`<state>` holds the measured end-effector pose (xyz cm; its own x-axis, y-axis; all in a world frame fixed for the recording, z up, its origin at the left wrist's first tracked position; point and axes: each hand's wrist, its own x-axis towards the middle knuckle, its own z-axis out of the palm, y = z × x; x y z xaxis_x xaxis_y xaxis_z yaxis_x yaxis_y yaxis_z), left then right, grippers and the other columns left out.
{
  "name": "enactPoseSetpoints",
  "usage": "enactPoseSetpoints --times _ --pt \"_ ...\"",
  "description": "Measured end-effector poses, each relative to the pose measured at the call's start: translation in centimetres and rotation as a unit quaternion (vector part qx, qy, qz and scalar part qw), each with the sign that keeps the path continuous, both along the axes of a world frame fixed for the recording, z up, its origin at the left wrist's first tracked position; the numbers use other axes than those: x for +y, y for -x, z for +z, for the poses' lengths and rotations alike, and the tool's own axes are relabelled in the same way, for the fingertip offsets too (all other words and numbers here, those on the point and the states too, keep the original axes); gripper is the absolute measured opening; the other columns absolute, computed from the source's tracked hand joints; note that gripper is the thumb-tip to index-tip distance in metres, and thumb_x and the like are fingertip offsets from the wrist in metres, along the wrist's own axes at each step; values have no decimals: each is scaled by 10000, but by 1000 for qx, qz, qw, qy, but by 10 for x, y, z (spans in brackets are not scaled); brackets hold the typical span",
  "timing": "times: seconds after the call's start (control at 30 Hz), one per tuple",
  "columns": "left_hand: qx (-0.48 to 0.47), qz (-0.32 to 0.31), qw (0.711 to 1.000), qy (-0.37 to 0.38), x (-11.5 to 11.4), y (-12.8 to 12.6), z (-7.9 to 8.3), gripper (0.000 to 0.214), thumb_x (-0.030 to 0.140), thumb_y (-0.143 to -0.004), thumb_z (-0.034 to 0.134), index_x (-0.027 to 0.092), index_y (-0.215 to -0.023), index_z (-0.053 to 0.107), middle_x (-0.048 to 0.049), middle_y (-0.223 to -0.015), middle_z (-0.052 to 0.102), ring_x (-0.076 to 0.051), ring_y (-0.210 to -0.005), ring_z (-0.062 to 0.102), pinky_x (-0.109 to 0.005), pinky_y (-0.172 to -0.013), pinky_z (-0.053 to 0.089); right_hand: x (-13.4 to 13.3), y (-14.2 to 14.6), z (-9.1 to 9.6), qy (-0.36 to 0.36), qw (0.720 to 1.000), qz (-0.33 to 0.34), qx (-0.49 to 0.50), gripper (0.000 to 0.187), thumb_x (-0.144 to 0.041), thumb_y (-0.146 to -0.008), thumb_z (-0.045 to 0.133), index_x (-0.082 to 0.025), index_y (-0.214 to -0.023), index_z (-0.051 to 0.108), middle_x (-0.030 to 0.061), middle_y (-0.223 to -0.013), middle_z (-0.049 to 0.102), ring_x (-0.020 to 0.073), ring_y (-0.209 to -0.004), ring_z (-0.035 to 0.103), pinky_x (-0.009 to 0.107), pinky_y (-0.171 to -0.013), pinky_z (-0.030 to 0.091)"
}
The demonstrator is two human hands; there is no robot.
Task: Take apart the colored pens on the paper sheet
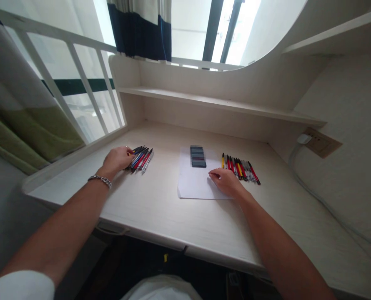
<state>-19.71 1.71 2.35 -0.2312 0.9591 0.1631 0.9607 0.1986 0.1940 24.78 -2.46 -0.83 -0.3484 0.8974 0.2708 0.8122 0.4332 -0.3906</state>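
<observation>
My left hand [118,158] lies on the desk at the left end of a pile of pens [141,158], its fingers curled onto them; a silver bracelet is on that wrist. A white sheet of paper [193,179] lies in the middle of the desk, with a blurred dark block [198,156] at its top. My right hand [225,180] rests on the sheet's right edge, fingers bent and pointing left, with nothing visible in them. Just beyond it, a row of red, yellow and black pens [240,169] lies side by side.
The pale wooden desk [160,208] has a shelf [216,103] along its back. A wall socket [321,143] with a white plug and cable sits at the right. A white railing [88,96] and curtains stand at the left.
</observation>
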Motion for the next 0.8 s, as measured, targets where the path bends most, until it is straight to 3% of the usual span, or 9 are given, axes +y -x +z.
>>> enactPoseSetpoints --times 0.2,0.33,0.43,0.5,0.6,0.7,0.8 --pt "5 12 1000 14 0 -2 -5 378 383 -812 584 191 -1076 773 -154 -1039 765 -326 -947 678 -326 -698 458 -2 0 1 9 1000 2 -2 249 -254 -957 545 -192 -1011 779 76 -1031 766 209 -941 681 280 -860 467" --pt "-2 17 1000 24 -1 0 1 323 376 -822 595 198 -1016 783 -148 -991 766 -317 -917 679 -328 -697 459 -2 1 0 12 1000 -1 1 252 -260 -958 543 -194 -1014 780 78 -1039 768 211 -953 682 281 -877 464" --pt "-16 19 1000 -2 -3 -14 9 323 384 -851 580 196 -1027 775 -143 -1004 764 -306 -906 680 -334 -710 472 -1 0 1 13 1000 1 -1 253 -257 -952 544 -195 -1008 783 78 -1030 772 212 -952 687 277 -867 464" --pt "-21 -36 999 -35 -5 -38 11 312 356 -880 551 198 -1040 766 -125 -1048 763 -283 -934 678 -330 -755 485 -1 -2 3 12 1000 -2 -1 254 -256 -948 544 -197 -1004 784 75 -1028 774 210 -954 690 274 -860 463" --pt "-42 -173 983 -46 -8 -94 5 270 302 -904 540 188 -1001 765 -100 -1022 769 -231 -944 675 -300 -842 486 0 -8 7 17 999 -31 -1 254 -261 -940 549 -197 -1007 785 73 -1024 777 210 -938 693 276 -832 466" --pt "-76 -268 960 -35 -10 -158 -7 234 252 -896 563 171 -976 768 -106 -1002 766 -213 -906 675 -289 -806 493 2 -20 10 23 997 -76 3 258 -268 -934 553 -188 -999 789 75 -998 781 214 -909 696 281 -804 471" --pt "-79 -328 941 -34 -11 -206 -14 202 238 -883 587 176 -946 769 -107 -947 761 -216 -863 669 -295 -757 492 4 -31 13 21 992 -121 13 261 -269 -931 559 -178 -1004 792 85 -994 780 216 -907 699 284 -804 477"
